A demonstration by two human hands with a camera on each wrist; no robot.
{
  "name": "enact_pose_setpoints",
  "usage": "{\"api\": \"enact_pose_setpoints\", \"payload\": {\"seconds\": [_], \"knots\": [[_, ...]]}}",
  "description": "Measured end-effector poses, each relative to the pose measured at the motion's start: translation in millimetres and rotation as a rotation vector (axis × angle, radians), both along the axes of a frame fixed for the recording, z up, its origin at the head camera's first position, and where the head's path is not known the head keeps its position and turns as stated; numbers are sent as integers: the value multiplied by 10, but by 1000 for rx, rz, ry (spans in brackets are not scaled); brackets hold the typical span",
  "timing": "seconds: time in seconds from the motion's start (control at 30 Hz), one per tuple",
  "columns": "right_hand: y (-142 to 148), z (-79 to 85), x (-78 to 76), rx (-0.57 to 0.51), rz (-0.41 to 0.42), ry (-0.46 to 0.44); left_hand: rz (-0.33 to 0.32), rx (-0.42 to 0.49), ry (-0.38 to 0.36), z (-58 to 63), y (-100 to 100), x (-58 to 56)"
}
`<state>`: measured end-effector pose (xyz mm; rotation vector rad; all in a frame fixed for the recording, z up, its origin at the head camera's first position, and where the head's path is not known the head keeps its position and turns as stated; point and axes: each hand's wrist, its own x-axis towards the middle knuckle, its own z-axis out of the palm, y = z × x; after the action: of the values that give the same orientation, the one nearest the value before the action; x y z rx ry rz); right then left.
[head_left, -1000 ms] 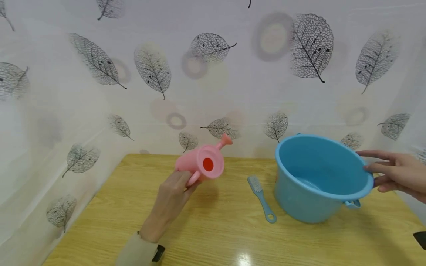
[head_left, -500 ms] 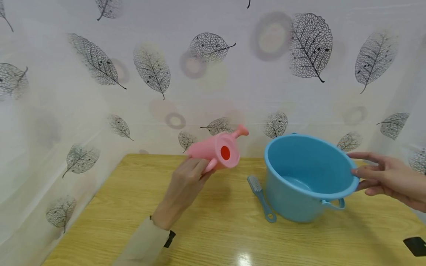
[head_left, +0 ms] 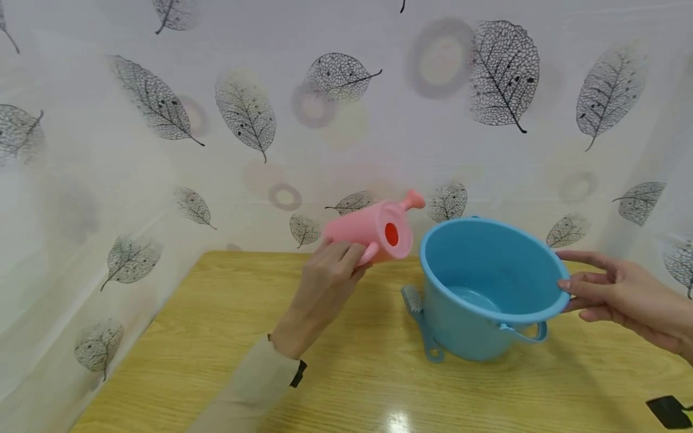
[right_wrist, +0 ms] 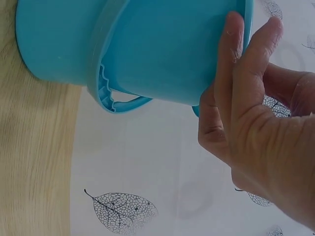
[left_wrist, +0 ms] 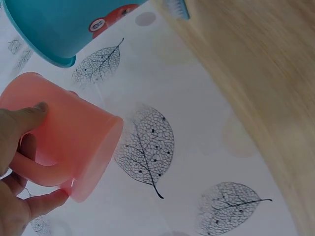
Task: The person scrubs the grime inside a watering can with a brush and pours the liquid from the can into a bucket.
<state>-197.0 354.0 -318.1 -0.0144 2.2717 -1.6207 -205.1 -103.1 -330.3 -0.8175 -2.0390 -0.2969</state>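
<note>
My left hand grips a pink toy watering can by its handle, above the table. The can lies tipped, its red-centred opening facing right and its spout pointing up towards the right. In the left wrist view my thumb lies along the can's side. Just to the right stands a blue bucket, apart from the can. My right hand touches the bucket's right rim with spread, mostly straight fingers, which press its outer wall in the right wrist view. A blue brush lies against the bucket's left side, its handle partly covered.
The wooden table ends at a pale leaf-print curtain at the back and left. A carrying handle sticks out from the bucket's front right. A dark object shows at the lower right edge.
My left hand has carried the watering can right and upward, towards the bucket. The bucket has slid left with my right hand on it, up to the brush.
</note>
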Motion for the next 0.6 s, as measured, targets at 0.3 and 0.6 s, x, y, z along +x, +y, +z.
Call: {"api": "enact_pose_setpoints", "payload": {"seconds": [0.3, 0.6], "knots": [[-6, -49, 21, -73, -17, 25, 64, -104, 24, 159, 162, -21], [-2, -58, 37, -70, -22, 32, 99, -274, 120, 259, 342, -55]]}}
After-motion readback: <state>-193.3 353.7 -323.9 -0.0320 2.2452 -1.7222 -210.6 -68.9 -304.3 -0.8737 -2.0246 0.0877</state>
